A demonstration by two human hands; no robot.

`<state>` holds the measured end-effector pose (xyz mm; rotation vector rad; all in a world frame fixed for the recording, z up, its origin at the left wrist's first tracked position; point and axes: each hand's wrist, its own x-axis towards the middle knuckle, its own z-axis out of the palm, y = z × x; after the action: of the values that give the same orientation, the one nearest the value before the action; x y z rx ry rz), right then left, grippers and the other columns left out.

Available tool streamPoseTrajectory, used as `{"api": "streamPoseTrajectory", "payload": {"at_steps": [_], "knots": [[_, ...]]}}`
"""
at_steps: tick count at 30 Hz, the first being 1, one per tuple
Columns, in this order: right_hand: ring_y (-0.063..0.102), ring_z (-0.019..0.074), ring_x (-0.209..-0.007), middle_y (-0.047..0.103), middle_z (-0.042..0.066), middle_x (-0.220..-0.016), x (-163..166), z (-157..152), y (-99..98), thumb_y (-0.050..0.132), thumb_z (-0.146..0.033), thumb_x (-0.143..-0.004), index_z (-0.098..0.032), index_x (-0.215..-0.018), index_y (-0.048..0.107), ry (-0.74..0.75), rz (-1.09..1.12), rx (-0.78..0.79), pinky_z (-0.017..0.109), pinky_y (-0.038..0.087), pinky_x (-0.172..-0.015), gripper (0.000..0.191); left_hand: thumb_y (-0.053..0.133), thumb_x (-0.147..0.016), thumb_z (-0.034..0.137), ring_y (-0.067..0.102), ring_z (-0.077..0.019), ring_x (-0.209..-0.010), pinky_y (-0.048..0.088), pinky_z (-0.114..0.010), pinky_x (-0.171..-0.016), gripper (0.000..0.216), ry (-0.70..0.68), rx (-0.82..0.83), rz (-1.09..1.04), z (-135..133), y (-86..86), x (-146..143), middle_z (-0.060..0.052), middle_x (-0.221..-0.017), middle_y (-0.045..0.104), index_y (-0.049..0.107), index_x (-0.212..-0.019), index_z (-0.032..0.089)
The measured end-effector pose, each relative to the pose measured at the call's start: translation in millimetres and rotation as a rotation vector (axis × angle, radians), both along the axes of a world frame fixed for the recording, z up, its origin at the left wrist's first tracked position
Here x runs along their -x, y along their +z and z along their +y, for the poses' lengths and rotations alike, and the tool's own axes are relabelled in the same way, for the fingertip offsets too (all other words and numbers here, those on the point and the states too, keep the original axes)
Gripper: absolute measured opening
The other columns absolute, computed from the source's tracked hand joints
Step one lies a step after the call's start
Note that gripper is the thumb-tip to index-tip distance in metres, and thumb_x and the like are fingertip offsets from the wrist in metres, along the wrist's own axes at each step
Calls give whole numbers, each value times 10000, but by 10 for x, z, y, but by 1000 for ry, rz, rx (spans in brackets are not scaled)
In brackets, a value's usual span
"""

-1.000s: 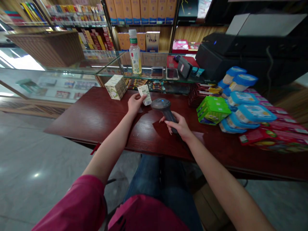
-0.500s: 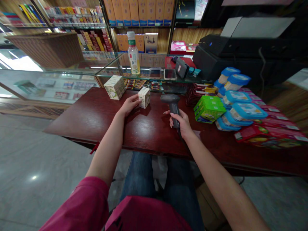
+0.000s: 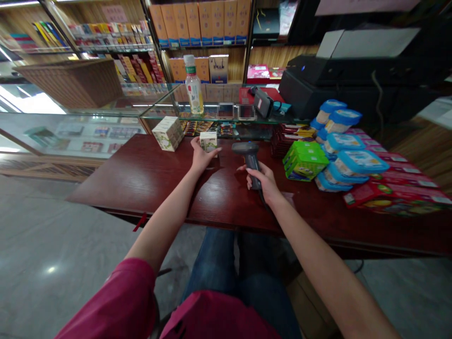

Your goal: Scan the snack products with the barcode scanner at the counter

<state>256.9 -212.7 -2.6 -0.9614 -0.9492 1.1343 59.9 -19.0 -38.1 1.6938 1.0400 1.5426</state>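
My left hand (image 3: 202, 156) is wrapped round a small cream-coloured carton (image 3: 209, 139) standing on the dark red wooden counter (image 3: 169, 183). Its thumb lies on the right side and the fingers on the left, so the carton's lower part is largely hidden. In my right hand (image 3: 263, 180) is a black barcode scanner (image 3: 250, 155), gripped by the handle, its head raised above the counter and turned left toward the carton. A cable runs down from the handle. To the left of my left hand stands a larger block of similar cream cartons (image 3: 168, 133).
A drink bottle (image 3: 194, 87) stands on the glass display case (image 3: 158, 106) behind. On the right are green packs (image 3: 305, 160), blue-lidded tubs (image 3: 360, 161) and red boxes (image 3: 399, 195). A wicker basket (image 3: 74, 82) sits at the back left.
My left hand has shifted from the carton's left side to its near side, with the thumb now across to the right. The carton is turned slightly. The scanner stays in my right hand.
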Motion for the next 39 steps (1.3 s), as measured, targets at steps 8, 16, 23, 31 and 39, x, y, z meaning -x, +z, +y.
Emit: {"api": "streamPoseTrajectory", "payload": {"at_steps": [8, 16, 23, 31, 39], "knots": [[513, 74, -473, 797, 38, -974, 8, 10, 33, 829, -367, -737, -213, -936, 700, -29, 11, 10, 228, 463, -404, 283, 889, -706, 187, 589, -336, -1314, 455, -484, -1177, 641, 280, 25, 110, -194, 151, -56, -134, -1283, 614, 502, -1217, 196], [519, 83, -486, 797, 64, -1005, 27, -43, 56, 836, -396, -741, -200, -966, 706, -13, -56, 25, 247, 471, -420, 325, 849, -746, 205, 632, -346, -1303, 467, -506, -1149, 720, 368, 148, 79, -476, 211, 724, -150, -1364, 645, 445, -1341, 236], [543, 92, -504, 791, 69, -1044, 40, -77, 86, 857, -377, -739, -210, -1022, 734, 18, -95, 51, 255, 493, -432, 351, 811, -771, 188, 523, -329, -1418, 393, -472, -1221, 705, 555, 109, 69, -379, 246, 1320, -207, -1449, 560, 451, -1377, 178], [525, 107, -507, 793, 89, -1035, 56, -87, 99, 847, -382, -721, -216, -1004, 748, -27, -90, 75, 264, 466, -407, 343, 744, -791, 95, 426, -343, -1509, 307, -506, -1287, 780, 574, 85, -12, -45, 217, 1402, -207, -1530, 502, 424, -1497, 189], [533, 107, -510, 797, 78, -1061, 36, -57, 56, 817, -374, -759, -225, -1021, 715, -42, -91, 21, 270, 482, -435, 318, 829, -768, 162, 501, -328, -1460, 371, -470, -1262, 804, 596, 102, -7, 37, 216, 1409, -180, -1498, 515, 465, -1482, 217]]}}
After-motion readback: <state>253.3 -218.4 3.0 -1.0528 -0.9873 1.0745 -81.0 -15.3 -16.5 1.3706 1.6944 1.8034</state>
